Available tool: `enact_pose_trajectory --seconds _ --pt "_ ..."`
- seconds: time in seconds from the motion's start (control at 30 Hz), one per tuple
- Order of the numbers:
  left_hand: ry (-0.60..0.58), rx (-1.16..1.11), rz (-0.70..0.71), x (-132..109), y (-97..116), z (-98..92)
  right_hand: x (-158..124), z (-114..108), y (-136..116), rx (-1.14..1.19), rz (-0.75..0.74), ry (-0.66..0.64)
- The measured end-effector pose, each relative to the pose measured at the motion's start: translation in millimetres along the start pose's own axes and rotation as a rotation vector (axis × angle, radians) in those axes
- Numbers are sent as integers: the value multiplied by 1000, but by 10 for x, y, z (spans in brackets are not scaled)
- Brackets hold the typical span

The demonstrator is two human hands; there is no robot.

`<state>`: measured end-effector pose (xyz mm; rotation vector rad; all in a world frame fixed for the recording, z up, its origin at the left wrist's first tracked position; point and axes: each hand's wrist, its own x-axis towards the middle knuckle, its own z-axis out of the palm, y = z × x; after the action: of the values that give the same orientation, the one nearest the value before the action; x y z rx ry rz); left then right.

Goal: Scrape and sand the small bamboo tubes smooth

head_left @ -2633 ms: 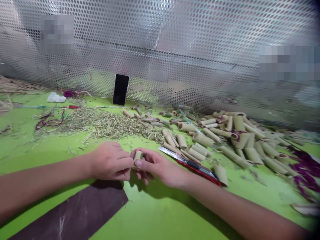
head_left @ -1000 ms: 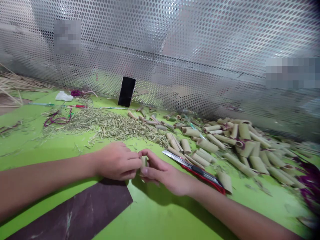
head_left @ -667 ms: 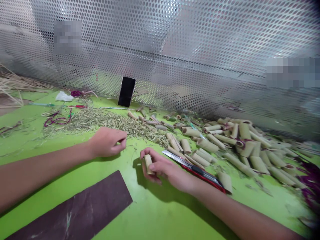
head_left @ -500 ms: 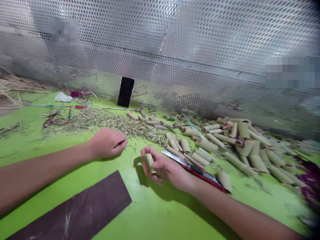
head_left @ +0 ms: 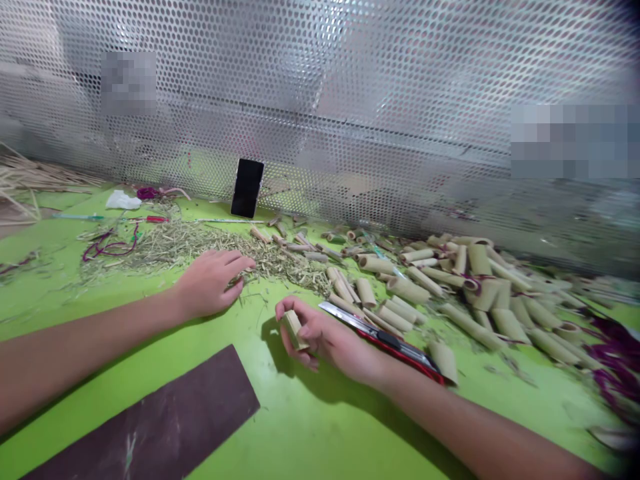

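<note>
- Over the green bench, my left forearm lies angled in from the side, and my left hand sits palm down with its fingers loosely apart, at the edge of the straw scraps, holding nothing.
- My right hand is curled, pinching one short pale tube between thumb and fingers; the tube tilts, just above the bench.
- My hands were together on that tube earlier; now they stand well apart, and only my right hand has it.
- One red-handled utility knife lies just beside my right hand.
- One dark brown strip lies nearer me.
- One phone stands upright against the perforated metal screen.
- Dozens of cut tubes lie heaped to the right, too many to count.
</note>
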<state>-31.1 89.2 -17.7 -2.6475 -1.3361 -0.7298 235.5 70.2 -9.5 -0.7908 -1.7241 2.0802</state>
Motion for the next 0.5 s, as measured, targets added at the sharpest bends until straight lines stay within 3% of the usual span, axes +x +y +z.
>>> enact_pose_trajectory --seconds 0.23,0.4,0.5 --pt "127 -181 104 -25 162 -33 -29 51 8 -124 33 48" --pt "6 -459 205 -66 462 -126 -37 160 -78 -191 -17 37" --pt "-51 -542 158 -88 555 -152 -26 184 -117 -194 -33 4"
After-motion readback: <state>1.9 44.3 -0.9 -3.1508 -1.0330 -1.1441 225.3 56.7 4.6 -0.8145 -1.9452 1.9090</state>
